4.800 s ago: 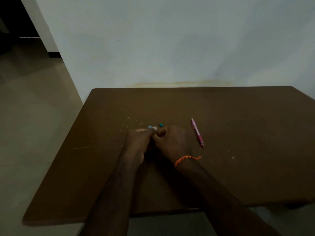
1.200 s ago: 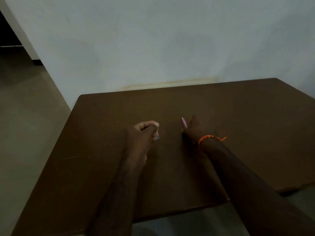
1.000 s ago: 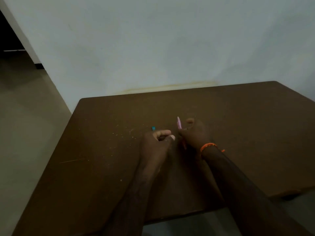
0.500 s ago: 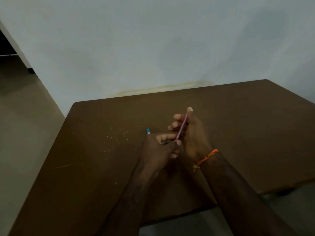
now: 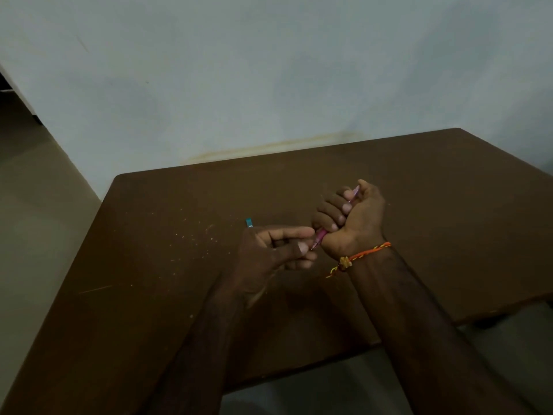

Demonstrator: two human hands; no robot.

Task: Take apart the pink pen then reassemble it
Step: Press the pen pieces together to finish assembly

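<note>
The pink pen [image 5: 319,236] is held above the brown table [image 5: 167,295], tilted with its top end at the upper right and its tip end at the lower left. My right hand [image 5: 353,217] is wrapped in a fist around the barrel, so most of it is hidden. Only the top end near my thumb and the lower grip section show. My left hand [image 5: 278,250] pinches the pen's tip end between thumb and forefinger. An orange thread band circles my right wrist.
A small teal pen piece [image 5: 249,222] lies on the table just left of my hands. Pale crumbs are scattered left of it. A white wall stands behind the table. The floor drops away on the left and in front.
My right hand has closed from loose fingers into a fist around the pen and turned palm up. My left hand now pinches the pen's tip end.
</note>
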